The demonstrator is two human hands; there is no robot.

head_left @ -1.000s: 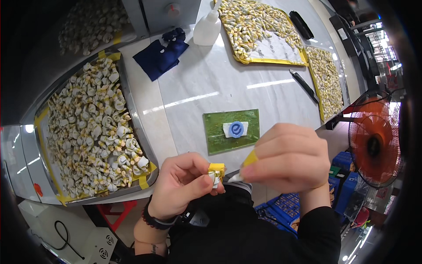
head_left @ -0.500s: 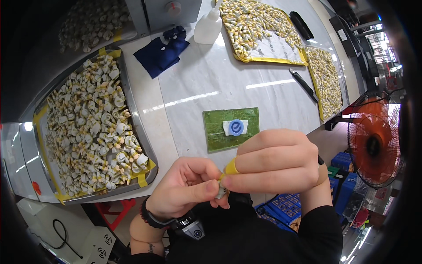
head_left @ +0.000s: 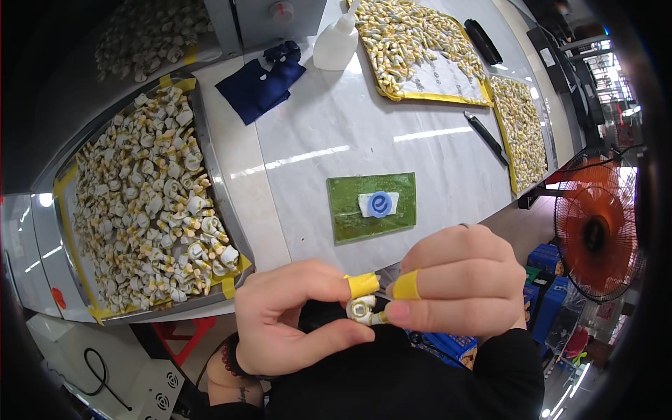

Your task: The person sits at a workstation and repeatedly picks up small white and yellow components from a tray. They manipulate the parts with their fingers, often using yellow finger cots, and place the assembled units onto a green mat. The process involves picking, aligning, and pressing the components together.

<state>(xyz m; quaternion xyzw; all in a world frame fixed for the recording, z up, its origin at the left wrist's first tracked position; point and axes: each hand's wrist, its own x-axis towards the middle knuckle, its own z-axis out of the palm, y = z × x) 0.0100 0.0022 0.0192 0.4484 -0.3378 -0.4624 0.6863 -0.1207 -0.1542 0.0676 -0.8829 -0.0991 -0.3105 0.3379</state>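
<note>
Over the table's near edge, both my hands work on one small white coiled piece [head_left: 360, 309] with a shiny round middle and a short yellowish stem. My left hand [head_left: 287, 315] has it between the thumb and the index finger, whose tip is wrapped in yellow tape. From the right, my right hand [head_left: 465, 283] pinches the stem between thumb and fingers; yellow tape is round one of its fingers too. Beyond the hands lies a green square mat [head_left: 343, 227], bearing a white pad with a round blue cap-like thing [head_left: 379, 204] on it.
To the left stands a metal tray [head_left: 241, 276] heaped with similar coiled pieces. At the back are a white squeeze bottle [head_left: 334, 47], a dark blue cloth [head_left: 250, 91] and yellow-edged trays [head_left: 437, 99] of small pieces. A utility knife [head_left: 486, 138] lies right; an orange fan [head_left: 595, 231] stands beyond.
My hands have drawn slightly apart and turned, so the coiled piece's round face now shows between them. My right hand has moved a little right and down.
</note>
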